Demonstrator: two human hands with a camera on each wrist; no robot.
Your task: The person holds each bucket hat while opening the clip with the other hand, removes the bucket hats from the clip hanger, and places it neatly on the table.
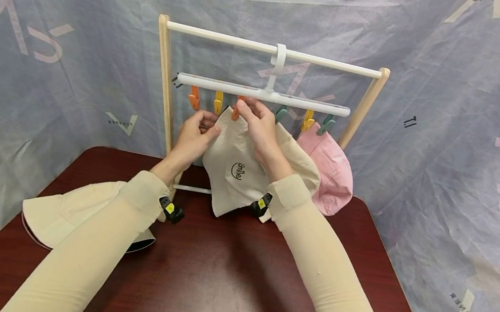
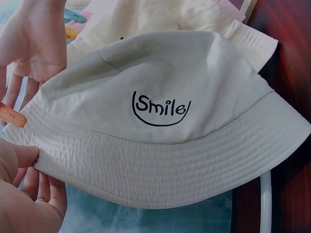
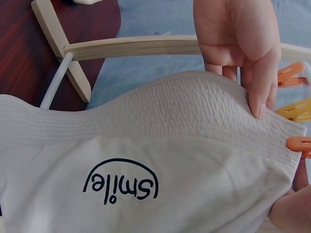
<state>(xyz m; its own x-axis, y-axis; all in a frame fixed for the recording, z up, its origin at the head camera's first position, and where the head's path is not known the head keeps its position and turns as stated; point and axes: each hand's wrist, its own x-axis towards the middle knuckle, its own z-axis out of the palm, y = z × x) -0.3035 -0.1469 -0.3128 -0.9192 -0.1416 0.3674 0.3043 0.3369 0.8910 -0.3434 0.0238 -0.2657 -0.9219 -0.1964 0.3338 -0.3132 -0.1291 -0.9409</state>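
A white bucket hat (image 1: 237,149) with "Smile" lettering hangs sideways below a white hanger bar (image 1: 225,86). My left hand (image 1: 193,137) pinches its brim (image 3: 194,104) near the upper corner, thumb in front and fingers behind. At the same corner my right hand (image 1: 259,126) grips an orange clip (image 1: 236,110), thumb over its front. In the right wrist view the clip's tip overlaps the brim corner. Just left on the bar are a yellow clip (image 1: 218,103) and another orange clip (image 1: 194,98). Behind my right hand hangs a cream hat (image 1: 298,153).
A pink hat (image 1: 328,167) hangs at the right from a yellow clip (image 1: 308,120) and a green clip (image 1: 326,125). The wooden rack (image 1: 367,105) stands at the table's back. Another cream hat (image 1: 70,208) lies on the dark red table (image 1: 200,283), under my left forearm.
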